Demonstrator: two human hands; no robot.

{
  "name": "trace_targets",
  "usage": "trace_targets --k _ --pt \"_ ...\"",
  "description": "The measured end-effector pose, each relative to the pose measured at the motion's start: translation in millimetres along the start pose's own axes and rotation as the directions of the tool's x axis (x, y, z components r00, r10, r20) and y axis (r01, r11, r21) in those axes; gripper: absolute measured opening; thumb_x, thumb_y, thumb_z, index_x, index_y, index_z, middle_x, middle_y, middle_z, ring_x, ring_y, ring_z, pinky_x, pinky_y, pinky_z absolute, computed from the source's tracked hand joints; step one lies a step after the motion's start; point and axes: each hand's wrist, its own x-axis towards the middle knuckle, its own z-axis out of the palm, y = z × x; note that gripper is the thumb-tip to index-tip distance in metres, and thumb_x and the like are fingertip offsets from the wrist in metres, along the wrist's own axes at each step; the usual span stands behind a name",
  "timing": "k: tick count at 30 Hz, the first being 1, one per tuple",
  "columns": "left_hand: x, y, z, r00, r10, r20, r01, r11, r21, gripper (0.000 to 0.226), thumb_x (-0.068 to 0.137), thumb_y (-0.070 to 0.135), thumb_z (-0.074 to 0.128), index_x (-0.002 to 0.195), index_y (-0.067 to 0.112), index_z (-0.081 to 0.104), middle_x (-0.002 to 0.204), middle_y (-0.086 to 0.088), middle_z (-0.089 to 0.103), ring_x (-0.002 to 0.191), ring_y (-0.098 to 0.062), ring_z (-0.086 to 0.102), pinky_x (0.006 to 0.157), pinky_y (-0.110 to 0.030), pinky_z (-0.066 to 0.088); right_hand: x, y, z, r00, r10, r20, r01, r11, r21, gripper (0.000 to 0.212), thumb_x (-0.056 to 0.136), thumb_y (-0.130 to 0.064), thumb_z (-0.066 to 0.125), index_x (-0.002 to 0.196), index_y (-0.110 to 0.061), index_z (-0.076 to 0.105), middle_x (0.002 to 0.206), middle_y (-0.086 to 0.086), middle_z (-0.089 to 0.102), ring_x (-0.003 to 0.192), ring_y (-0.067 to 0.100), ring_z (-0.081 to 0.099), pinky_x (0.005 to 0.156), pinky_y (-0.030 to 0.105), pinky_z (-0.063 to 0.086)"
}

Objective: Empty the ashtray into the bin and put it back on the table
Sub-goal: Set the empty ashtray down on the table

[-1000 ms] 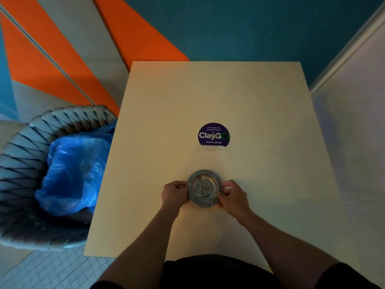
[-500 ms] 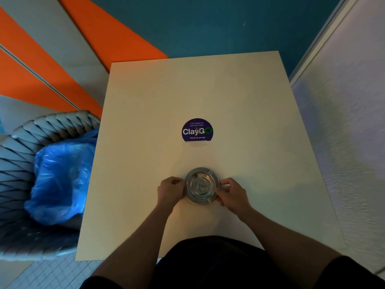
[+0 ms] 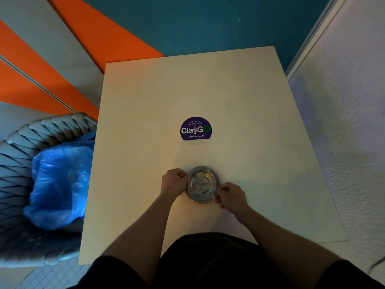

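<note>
A round metal ashtray rests upright on the cream table, near its front middle. Its bowl looks bare and shiny. My left hand grips the ashtray's left rim with curled fingers. My right hand pinches its lower right rim. The bin is a grey woven basket lined with a blue plastic bag; it stands on the floor against the table's left edge.
A round purple "ClayGO" sticker is stuck at the table's middle, beyond the ashtray. A white textured wall runs along the table's right side. A teal and orange wall stands behind the table. Tiled floor shows at the lower left.
Both hands have stayed on the ashtray at the same spot on the table. The view has shifted and tilted slightly; my right hand sits a little lower on the rim.
</note>
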Motion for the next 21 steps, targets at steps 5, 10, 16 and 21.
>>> trace_targets --k 5,10,16,21 --pt "-7.6 -15.8 -3.0 0.997 -0.067 0.029 0.067 0.998 0.004 0.007 0.079 0.018 0.07 0.075 0.024 0.07 0.08 -0.002 0.073 0.074 -0.02 0.068 0.072 -0.034 0.06 14.3 -13.6 -3.3 0.997 -0.06 -0.047 0.054 0.993 -0.105 0.012 0.085 -0.02 0.06 0.085 -0.02 0.073 0.084 0.007 0.075 0.076 0.024 0.073 0.075 0.04 0.061" --pt "-14.9 -26.6 -4.7 0.989 -0.116 0.093 0.117 0.993 -0.007 0.004 0.075 0.016 0.071 0.074 0.02 0.073 0.074 -0.007 0.075 0.063 -0.02 0.068 0.063 -0.034 0.06 20.3 -27.3 -4.1 0.992 -0.114 -0.052 0.103 0.977 -0.186 0.011 0.082 -0.021 0.061 0.083 -0.024 0.072 0.081 -0.002 0.071 0.085 0.023 0.07 0.083 0.037 0.057" --pt "-8.3 -18.2 -10.2 0.995 -0.093 0.038 0.094 0.995 -0.044 0.01 0.074 0.026 0.071 0.081 0.02 0.074 0.078 -0.004 0.075 0.066 -0.019 0.065 0.068 -0.033 0.057 10.0 -21.8 -4.4 0.996 -0.057 -0.075 0.047 0.99 -0.129 0.013 0.081 -0.031 0.061 0.076 -0.022 0.068 0.076 0.002 0.074 0.076 0.024 0.07 0.077 0.04 0.059" --pt "-3.4 -8.6 -7.6 0.999 -0.012 0.051 0.015 0.999 -0.045 0.012 0.079 0.028 0.071 0.089 0.022 0.073 0.083 -0.002 0.075 0.071 -0.022 0.067 0.075 -0.035 0.058 -6.9 -6.5 3.9 0.998 0.058 -0.01 -0.059 0.994 -0.088 0.012 0.08 -0.021 0.067 0.077 -0.01 0.07 0.066 0.011 0.074 0.06 0.022 0.069 0.065 0.038 0.061"
